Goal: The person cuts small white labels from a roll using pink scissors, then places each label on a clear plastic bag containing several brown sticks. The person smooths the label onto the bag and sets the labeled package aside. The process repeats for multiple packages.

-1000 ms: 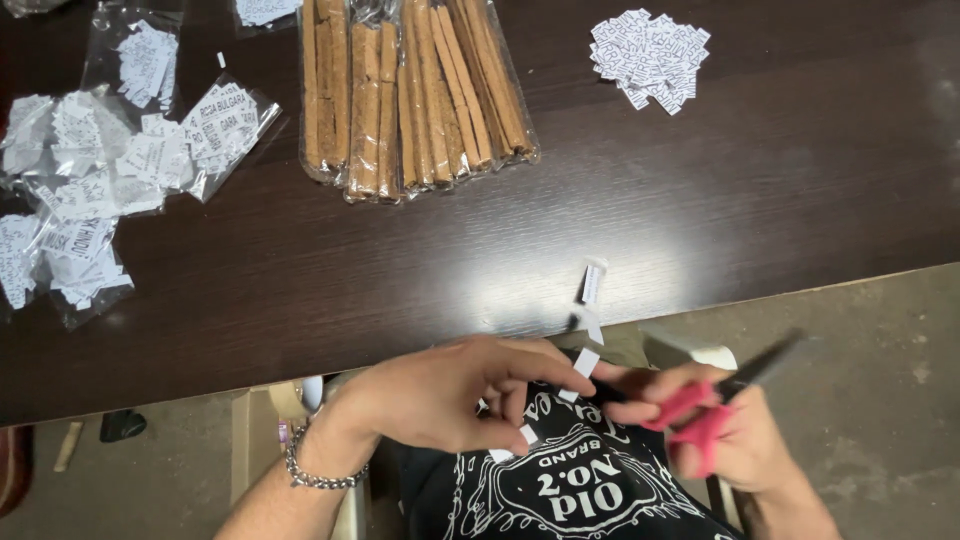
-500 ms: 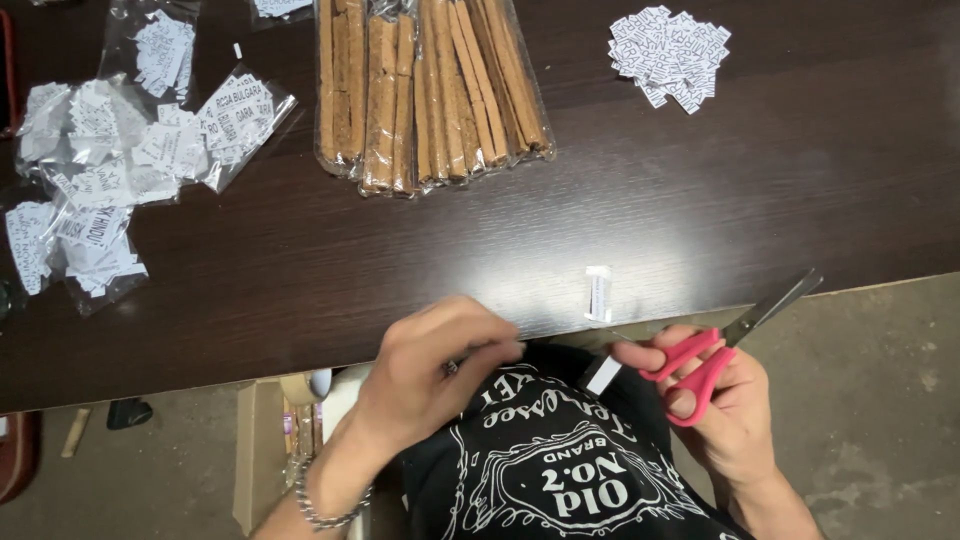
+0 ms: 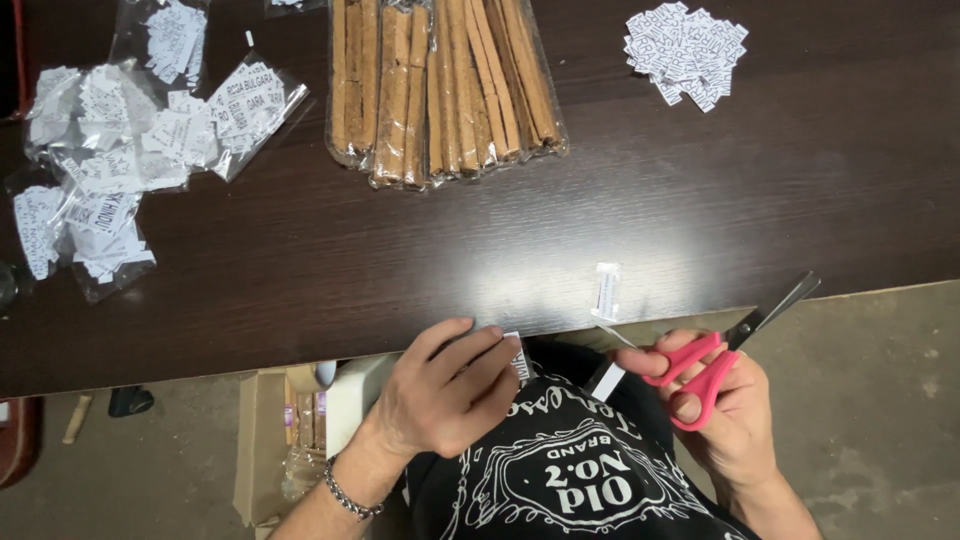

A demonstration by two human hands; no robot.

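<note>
My right hand (image 3: 730, 410) grips pink-handled scissors (image 3: 715, 355), blades pointing up right past the table's front edge, and also pinches a narrow white paper strip (image 3: 606, 378). My left hand (image 3: 445, 385) hovers at the table's front edge, its fingertips touching a small printed paper slip (image 3: 518, 358). Another small cut slip (image 3: 606, 290) lies on the dark wooden table (image 3: 400, 260) just above my right hand.
A clear bag of long brown sticks (image 3: 440, 85) lies at the back centre. Several clear bags of printed slips (image 3: 120, 170) sit at the left. A loose pile of cut slips (image 3: 688, 50) rests at the back right. A cardboard box (image 3: 270, 440) stands on the floor below.
My left hand has shifted from beside the scissors leftward along the table edge. A cut slip now lies on the table. The scissors have tilted slightly and stayed at the right.
</note>
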